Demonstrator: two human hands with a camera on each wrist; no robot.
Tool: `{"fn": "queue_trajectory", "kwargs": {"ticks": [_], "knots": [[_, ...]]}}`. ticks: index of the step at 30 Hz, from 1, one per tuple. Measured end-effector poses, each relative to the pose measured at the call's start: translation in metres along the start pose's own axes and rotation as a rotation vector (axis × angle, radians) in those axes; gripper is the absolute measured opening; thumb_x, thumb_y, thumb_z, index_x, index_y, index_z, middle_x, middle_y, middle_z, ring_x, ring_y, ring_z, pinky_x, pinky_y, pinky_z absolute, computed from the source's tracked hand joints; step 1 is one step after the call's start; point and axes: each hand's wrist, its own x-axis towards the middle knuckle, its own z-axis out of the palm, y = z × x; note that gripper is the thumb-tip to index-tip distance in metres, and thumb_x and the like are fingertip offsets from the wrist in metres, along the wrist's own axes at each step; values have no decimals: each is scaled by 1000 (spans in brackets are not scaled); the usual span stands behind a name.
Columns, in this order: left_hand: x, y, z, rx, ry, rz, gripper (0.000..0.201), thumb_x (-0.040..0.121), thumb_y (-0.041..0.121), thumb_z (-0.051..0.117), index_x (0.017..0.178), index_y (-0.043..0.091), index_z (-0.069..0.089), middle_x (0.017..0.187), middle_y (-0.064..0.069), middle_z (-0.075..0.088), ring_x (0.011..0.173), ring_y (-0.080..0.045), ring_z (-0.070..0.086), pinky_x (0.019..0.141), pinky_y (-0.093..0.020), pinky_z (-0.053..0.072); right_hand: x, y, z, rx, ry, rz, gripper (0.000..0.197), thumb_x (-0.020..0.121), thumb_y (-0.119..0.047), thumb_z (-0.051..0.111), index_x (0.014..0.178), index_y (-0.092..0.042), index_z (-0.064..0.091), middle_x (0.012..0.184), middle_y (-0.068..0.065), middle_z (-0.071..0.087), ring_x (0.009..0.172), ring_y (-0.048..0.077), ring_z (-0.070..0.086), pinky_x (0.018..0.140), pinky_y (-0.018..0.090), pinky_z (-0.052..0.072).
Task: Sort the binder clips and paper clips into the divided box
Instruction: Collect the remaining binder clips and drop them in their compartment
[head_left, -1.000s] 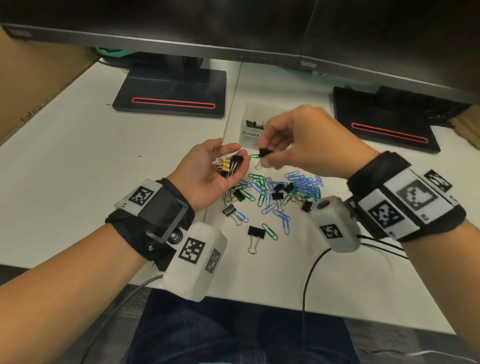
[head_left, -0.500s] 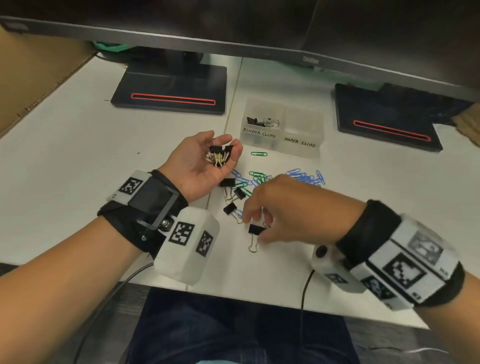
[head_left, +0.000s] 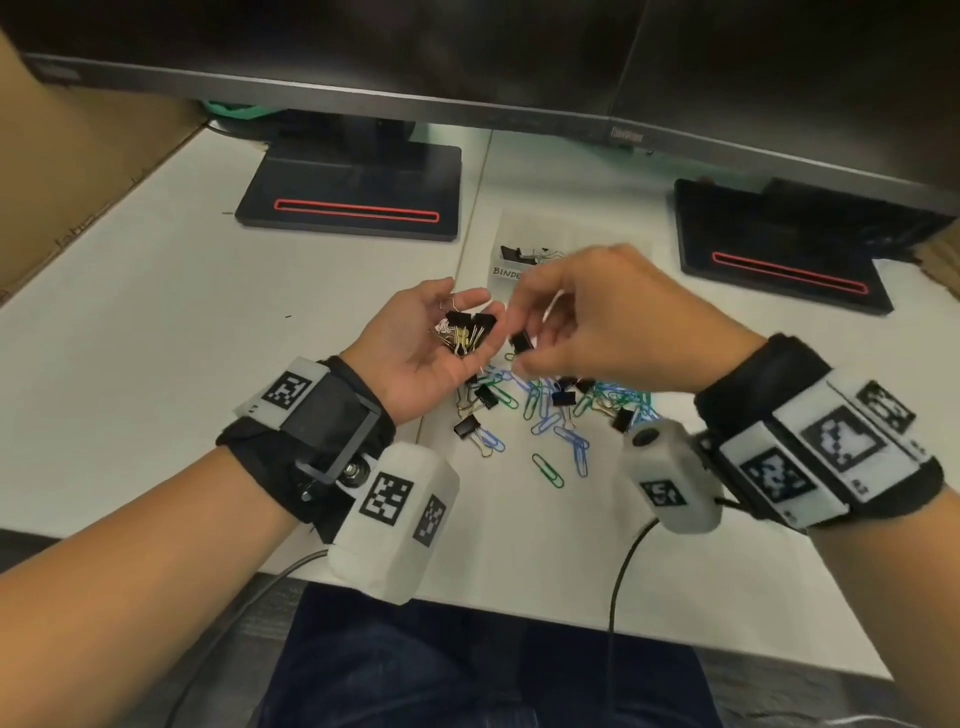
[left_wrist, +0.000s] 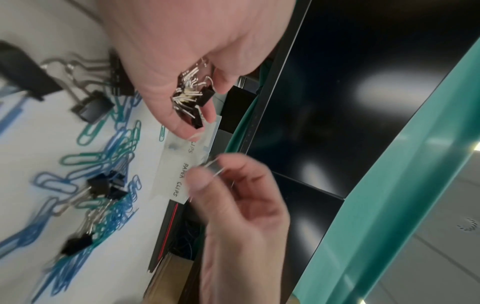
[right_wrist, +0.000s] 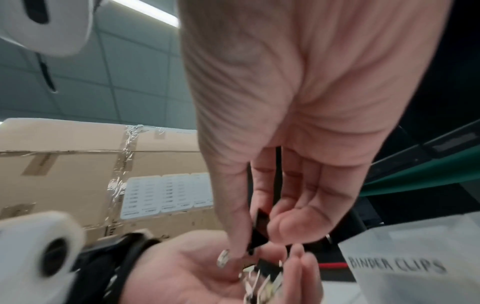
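Observation:
My left hand is palm up above the table, its fingers cupped round several black binder clips. Just right of that palm, my right hand pinches one black binder clip between thumb and fingers. Below both hands lies a pile of blue and green paper clips mixed with loose binder clips. The clear divided box stands behind the hands, partly hidden. Its left cell, labelled binder clips, holds a few clips; the paper clips cell looks bare.
Two dark monitor stands flank the box, with monitors overhanging the back of the white table. Cardboard borders the left side. Wrist-camera cables hang over the front edge.
My right hand dropped to the table's front, took the lone binder clip there, and rose back beside the left palm. The left hand stayed cupped round its clips.

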Motion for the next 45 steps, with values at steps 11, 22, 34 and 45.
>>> {"fn": "queue_trajectory", "kwargs": {"ticks": [11, 22, 34, 45], "knots": [[5, -1, 13, -104, -4, -61, 29, 97, 29, 50, 88, 2, 57, 85, -17, 61, 78, -20, 61, 61, -21, 57, 24, 14, -4, -21, 321, 39, 26, 79, -42, 71, 98, -24, 71, 79, -8, 68, 72, 3, 62, 73, 23, 55], [34, 46, 73, 798, -5, 432, 39, 94, 34, 54, 63, 11, 50, 52, -5, 55, 54, -16, 47, 29, -14, 24, -37, 59, 3, -25, 211, 172, 11, 85, -32, 67, 95, -29, 70, 81, -12, 67, 72, 2, 61, 62, 10, 43], [94, 14, 91, 2172, 115, 941, 37, 97, 35, 47, 73, 6, 50, 73, -11, 51, 70, -28, 47, 62, -28, 32, -52, 65, 11, -1, 153, 145, 19, 88, -34, 63, 103, -26, 70, 90, -11, 64, 78, 7, 60, 72, 21, 50], [107, 19, 79, 2132, 40, 897, 44, 90, 48, 53, 94, 6, 62, 82, -7, 59, 77, -23, 55, 67, -28, 36, -56, 65, 7, -10, 148, 140, 19, 88, -35, 62, 103, -25, 69, 91, -10, 64, 79, 6, 58, 73, 24, 51]]}}
